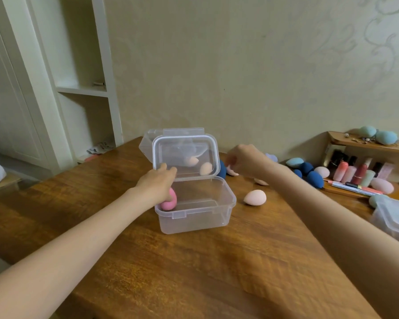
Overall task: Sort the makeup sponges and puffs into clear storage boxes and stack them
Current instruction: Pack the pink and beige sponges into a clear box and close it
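Sponges are what I am sorting: my left hand (158, 184) reaches out over the near-left corner of the open clear box (195, 207) in the middle of the bench (194, 272), knuckles up, fingers curled down around a bright pink sponge (169, 201) that sits low against the box's left wall. The box's lid (185, 155) stands upright behind it, hinged at the back. Through that lid I see a second clear box (154, 137) just behind, with two peach sponges (205, 168) showing inside or behind it; I cannot tell which. My right arm stretches forward to the right of the lid, and my right hand (244, 161) pinches a pale pink puff (232, 172) between thumb and fingertips, just above the bench beside a dark blue sponge (222, 169). A peach sponge (255, 197) lies loose on the bench right of the open box. Farther right, more blue, teal and pink sponges sit near a row of lipsticks (355, 171), and another clear box (396, 217) stands at the right edge.
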A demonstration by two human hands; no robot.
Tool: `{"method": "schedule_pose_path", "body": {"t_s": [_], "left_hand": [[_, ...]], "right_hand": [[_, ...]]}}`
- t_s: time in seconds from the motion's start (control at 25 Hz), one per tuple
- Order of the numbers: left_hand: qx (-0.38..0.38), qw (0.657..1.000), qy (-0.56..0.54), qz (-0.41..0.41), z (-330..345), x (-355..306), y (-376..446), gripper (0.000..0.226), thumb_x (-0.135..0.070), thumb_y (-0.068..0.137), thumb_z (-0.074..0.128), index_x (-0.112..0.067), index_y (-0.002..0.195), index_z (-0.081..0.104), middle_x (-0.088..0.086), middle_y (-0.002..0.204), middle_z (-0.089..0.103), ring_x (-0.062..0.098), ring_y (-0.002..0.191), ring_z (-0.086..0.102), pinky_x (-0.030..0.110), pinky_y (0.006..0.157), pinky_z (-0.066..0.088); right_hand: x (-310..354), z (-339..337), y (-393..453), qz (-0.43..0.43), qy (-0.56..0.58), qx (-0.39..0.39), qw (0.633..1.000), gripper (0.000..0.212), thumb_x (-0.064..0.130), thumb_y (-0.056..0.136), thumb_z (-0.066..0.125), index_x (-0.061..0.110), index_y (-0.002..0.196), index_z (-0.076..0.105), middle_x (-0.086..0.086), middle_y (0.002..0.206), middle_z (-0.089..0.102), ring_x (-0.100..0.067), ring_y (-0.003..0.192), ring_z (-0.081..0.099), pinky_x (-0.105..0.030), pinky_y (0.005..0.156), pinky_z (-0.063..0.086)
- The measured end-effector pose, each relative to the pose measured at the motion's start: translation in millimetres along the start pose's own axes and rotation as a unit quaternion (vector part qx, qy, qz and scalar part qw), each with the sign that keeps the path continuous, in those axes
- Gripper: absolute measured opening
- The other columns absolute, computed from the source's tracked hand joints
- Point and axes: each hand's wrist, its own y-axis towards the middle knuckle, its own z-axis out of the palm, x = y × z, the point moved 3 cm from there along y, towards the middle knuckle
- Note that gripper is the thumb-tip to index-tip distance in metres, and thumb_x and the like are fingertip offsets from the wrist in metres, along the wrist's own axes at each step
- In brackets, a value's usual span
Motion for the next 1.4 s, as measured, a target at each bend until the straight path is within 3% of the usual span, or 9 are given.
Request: {"method": "schedule_pose_path", "body": {"t_s": [0.16, 0.28, 0.44, 0.56, 0.68, 0.88, 1.04, 1.2, 1.4], "left_hand": [[-0.006, 1.0, 0.024, 0.012, -0.8, -7.5, -0.5, 0.043, -0.015, 0.082, 0.068, -0.012, 0.116, 0.043, 0.01, 0.114, 0.044, 0.023, 0.091, 0.056, 0.024, 0.066, 0.045], [-0.003, 1.0, 0.003, 0.003, -1.2, -5.8, -0.1, 0.041, -0.016, 0.081, 0.069, -0.014, 0.113, 0.044, 0.009, 0.113, 0.044, 0.02, 0.084, 0.054, 0.023, 0.063, 0.042], [-0.008, 1.0, -0.003, -0.002, 0.6, -6.7, 0.1, 0.042, -0.015, 0.081, 0.07, -0.014, 0.113, 0.043, 0.009, 0.113, 0.044, 0.02, 0.085, 0.055, 0.023, 0.065, 0.047], [-0.007, 1.0, 0.001, 0.0, -0.6, -7.1, -0.1, 0.046, -0.017, 0.081, 0.071, -0.014, 0.118, 0.043, 0.009, 0.115, 0.044, 0.022, 0.093, 0.059, 0.024, 0.07, 0.051], [0.001, 1.0, 0.016, 0.0, -0.9, -7.8, -2.0, 0.045, -0.018, 0.082, 0.07, -0.015, 0.117, 0.042, 0.008, 0.115, 0.045, 0.023, 0.095, 0.059, 0.026, 0.072, 0.052], [0.024, 0.999, 0.044, -0.001, -7.8, 6.0, -1.7, 0.042, -0.03, 0.085, 0.065, -0.016, 0.119, 0.044, 0.006, 0.112, 0.048, 0.018, 0.089, 0.055, 0.024, 0.068, 0.046], [-0.01, 0.987, 0.161, 0.004, -8.2, 13.5, 0.5, 0.052, -0.046, 0.086, 0.06, -0.016, 0.124, 0.041, 0.007, 0.115, 0.052, 0.023, 0.1, 0.059, 0.026, 0.069, 0.042], [-0.017, 0.984, 0.176, 0.007, -6.2, 26.2, 6.1, 0.055, -0.049, 0.085, 0.059, -0.016, 0.126, 0.042, 0.007, 0.116, 0.053, 0.022, 0.099, 0.06, 0.025, 0.072, 0.046], [-0.013, 0.981, 0.189, 0.032, -4.8, 32.3, 11.6, 0.058, -0.049, 0.084, 0.06, -0.015, 0.126, 0.04, 0.007, 0.117, 0.052, 0.024, 0.098, 0.061, 0.026, 0.07, 0.044]], "right_hand": [[-44.3, 39.9, -24.1, 0.049, -0.176, 0.194, 0.964, 0.037, 0.018, 0.087, 0.061, 0.015, 0.124, 0.058, -0.004, 0.118, 0.06, -0.023, 0.109, 0.057, -0.031, 0.092, 0.05], [-48.6, 49.0, -25.6, 0.049, -0.172, 0.128, 0.975, 0.025, 0.021, 0.087, 0.059, 0.015, 0.111, 0.065, -0.005, 0.103, 0.064, -0.019, 0.093, 0.058, -0.03, 0.084, 0.052], [-22.0, 0.4, -12.5, 0.081, 0.153, -0.06, 0.983, 0.026, 0.02, 0.084, 0.059, 0.005, 0.104, 0.068, -0.007, 0.094, 0.07, -0.024, 0.087, 0.062, -0.03, 0.082, 0.048], [27.7, 4.7, -16.5, -0.005, 0.283, 0.062, 0.957, 0.036, 0.017, 0.08, 0.071, 0.009, 0.115, 0.066, -0.003, 0.095, 0.065, -0.012, 0.075, 0.061, -0.015, 0.063, 0.046], [56.2, 51.1, -12.8, 0.001, 0.209, 0.116, 0.971, 0.04, 0.014, 0.079, 0.072, 0.006, 0.116, 0.06, -0.008, 0.113, 0.064, -0.019, 0.094, 0.064, -0.027, 0.079, 0.054], [81.0, 76.5, 4.5, -0.013, 0.198, 0.077, 0.977, 0.019, 0.014, 0.079, 0.071, 0.011, 0.069, 0.054, -0.015, 0.097, 0.07, -0.02, 0.083, 0.062, -0.023, 0.065, 0.047], [88.3, 73.2, 9.7, -0.062, 0.185, 0.153, 0.969, 0.017, 0.01, 0.084, 0.061, 0.002, 0.097, 0.068, -0.01, 0.093, 0.068, -0.015, 0.083, 0.058, -0.02, 0.067, 0.048], [44.1, 32.0, 41.8, 0.002, 0.282, 0.003, 0.959, 0.018, 0.001, 0.087, 0.05, -0.002, 0.088, 0.067, -0.018, 0.091, 0.072, -0.027, 0.082, 0.069, -0.04, 0.082, 0.058], [0.1, 53.6, 83.6, -0.005, -0.041, 0.028, 0.999, 0.045, 0.0, 0.09, 0.039, 0.013, 0.13, 0.052, -0.013, 0.124, 0.058, -0.031, 0.115, 0.05, -0.037, 0.095, 0.042]]}}
